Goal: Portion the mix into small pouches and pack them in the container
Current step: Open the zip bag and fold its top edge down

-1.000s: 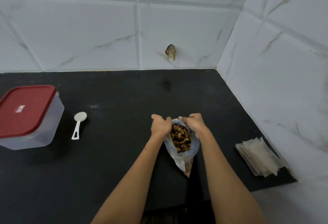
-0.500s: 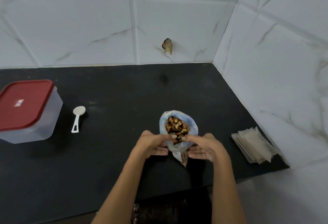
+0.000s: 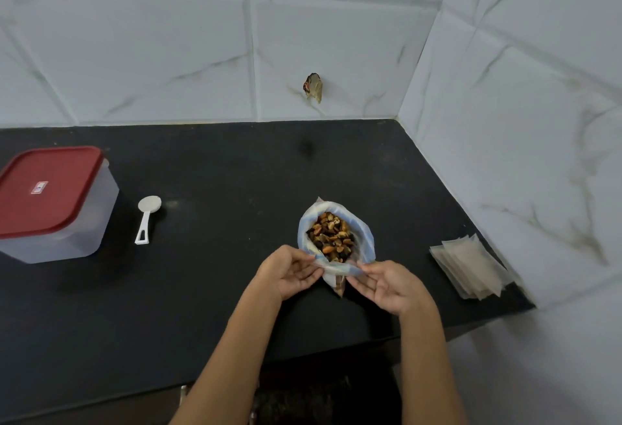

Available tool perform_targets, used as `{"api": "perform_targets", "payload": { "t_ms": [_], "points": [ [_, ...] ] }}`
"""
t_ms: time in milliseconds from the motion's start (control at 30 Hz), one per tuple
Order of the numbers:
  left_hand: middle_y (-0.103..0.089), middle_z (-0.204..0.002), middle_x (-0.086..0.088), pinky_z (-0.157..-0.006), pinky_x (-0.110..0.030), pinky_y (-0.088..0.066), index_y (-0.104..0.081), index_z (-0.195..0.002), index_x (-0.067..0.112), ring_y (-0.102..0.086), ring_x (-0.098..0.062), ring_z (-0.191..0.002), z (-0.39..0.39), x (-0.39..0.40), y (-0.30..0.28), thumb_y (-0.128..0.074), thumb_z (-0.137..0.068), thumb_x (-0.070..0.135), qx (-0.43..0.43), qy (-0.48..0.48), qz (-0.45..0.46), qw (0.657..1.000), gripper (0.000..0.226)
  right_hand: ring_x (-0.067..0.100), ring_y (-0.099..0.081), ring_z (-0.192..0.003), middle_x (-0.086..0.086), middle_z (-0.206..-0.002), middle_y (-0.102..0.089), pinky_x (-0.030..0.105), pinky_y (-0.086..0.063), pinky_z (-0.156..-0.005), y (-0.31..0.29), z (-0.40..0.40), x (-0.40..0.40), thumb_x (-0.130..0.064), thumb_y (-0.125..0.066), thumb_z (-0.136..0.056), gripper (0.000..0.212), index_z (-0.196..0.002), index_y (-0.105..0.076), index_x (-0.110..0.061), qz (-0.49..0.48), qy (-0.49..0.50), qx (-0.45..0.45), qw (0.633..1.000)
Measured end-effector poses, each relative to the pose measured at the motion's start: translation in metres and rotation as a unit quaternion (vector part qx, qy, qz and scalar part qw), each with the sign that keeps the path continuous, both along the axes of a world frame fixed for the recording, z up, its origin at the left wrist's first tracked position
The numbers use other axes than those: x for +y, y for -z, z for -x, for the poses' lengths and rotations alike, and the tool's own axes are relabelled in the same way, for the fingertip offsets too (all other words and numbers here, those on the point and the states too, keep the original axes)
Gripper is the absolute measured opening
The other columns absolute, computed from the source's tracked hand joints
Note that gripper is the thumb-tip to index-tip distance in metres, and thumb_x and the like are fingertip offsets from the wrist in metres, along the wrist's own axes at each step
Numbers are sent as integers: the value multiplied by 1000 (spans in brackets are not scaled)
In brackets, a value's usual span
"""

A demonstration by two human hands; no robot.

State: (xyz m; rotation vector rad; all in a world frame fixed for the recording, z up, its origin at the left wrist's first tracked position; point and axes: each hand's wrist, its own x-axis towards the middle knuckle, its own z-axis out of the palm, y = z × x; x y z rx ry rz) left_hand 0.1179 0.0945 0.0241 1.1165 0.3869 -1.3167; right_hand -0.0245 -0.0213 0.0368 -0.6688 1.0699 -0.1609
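Black counter (image 3: pixel 218 290): both hands (image 3: pixel 340 271) pinch bag (image 3: pixel 365 239) of nut mix (image 3: pixel 331 237); lidded container (image 3: pixel 54 205) apart.

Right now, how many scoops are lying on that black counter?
1. The white scoop lies on the counter between the red-lidded container and the open bag of mix.

Left hand (image 3: pixel 290 271), right hand (image 3: pixel 387 286), fingers pinching.

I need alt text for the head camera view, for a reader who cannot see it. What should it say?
Two hands, the left hand and the right hand, pinch the near rim of an open plastic bag of mixed nuts on a black counter. At left stand a container with a red lid and a white scoop; at right lies a stack of small pouches.
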Motion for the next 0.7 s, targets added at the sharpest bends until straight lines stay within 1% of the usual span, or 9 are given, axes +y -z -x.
{"api": "perform_targets", "payload": {
  "t_ms": [67,133,200,233,300,367,500,633,700],
  "points": [
    [-65,-91,-18,-72,-36,-54,-62,-96,-5,-64,-26,-83,-3,-2,-5,-55,-85,-7,-105,36,-57,992,13,27,-68,-91,20,-100,-70,35,-56,-72,-7,-5,-2,-1,-63,-88,29,-116,-56,5,67,-35,46,996],
    [-64,-103,-15,-73,-33,-57,-61,-113,-3,-64,-22,-87,-8,-3,-5,-66,-83,3,-214,89,-116,966,31,29,-65,-100,20,-112,-65,35,-57,-72,-10,-10,-7,-16,-74,-82,51,-124,-51,2,147,-62,117,980],
    [-62,-110,-11,-75,-33,-58,-53,-126,1,-62,-17,-88,-15,-5,-2,-73,-80,19,-307,101,-157,933,53,30,-56,-114,16,-127,-53,39,-55,-82,-9,-16,-13,-33,-77,-78,68,-130,-44,-4,273,-77,223,933],
    [-63,-107,-9,-76,-34,-59,-53,-126,2,-63,-16,-84,-19,-8,0,-76,-79,29,-351,86,-169,917,58,29,-53,-116,15,-129,-50,38,-51,-86,-9,-20,-16,-40,-75,-78,69,-130,-45,-7,343,-80,260,899],
    [-66,-96,-5,-72,-35,-59,-63,-105,3,-64,-13,-78,-23,-16,1,-78,-75,43,-418,42,-174,891,53,27,-54,-113,13,-127,-53,32,-45,-81,-10,-31,-19,-44,-72,-80,62,-126,-51,-8,435,-84,294,847],
    [-65,-85,0,-63,-30,-55,-63,-82,10,-61,-10,-74,-21,-24,-3,-78,-75,43,-442,26,-170,880,37,24,-59,-103,14,-114,-61,33,-45,-76,-12,-43,-19,-39,-70,-83,47,-116,-60,-7,454,-99,292,836],
    [-66,-80,1,-66,-27,-54,-66,-74,17,-63,-12,-77,-20,-31,1,-77,-79,34,-429,7,-148,891,21,17,-55,-83,7,-98,-65,31,-44,-70,-5,-55,-25,-30,-63,-91,20,-95,-67,-11,454,-94,286,838],
    [-68,-82,-2,-77,-35,-57,-67,-73,18,-65,-16,-80,-20,-36,7,-67,-89,30,-407,-6,-120,906,20,20,-59,-78,8,-83,-63,34,-48,-69,7,-60,-34,-26,-53,-96,27,-77,-64,-10,438,-73,276,853],
    [-69,-87,-6,-83,-40,-57,-67,-77,15,-66,-22,-86,-17,-41,7,-63,-92,28,-367,-7,-103,924,20,22,-58,-81,12,-91,-64,38,-49,-76,10,-63,-36,-24,-51,-97,27,-85,-66,-5,406,-57,262,874]
  ]
}}
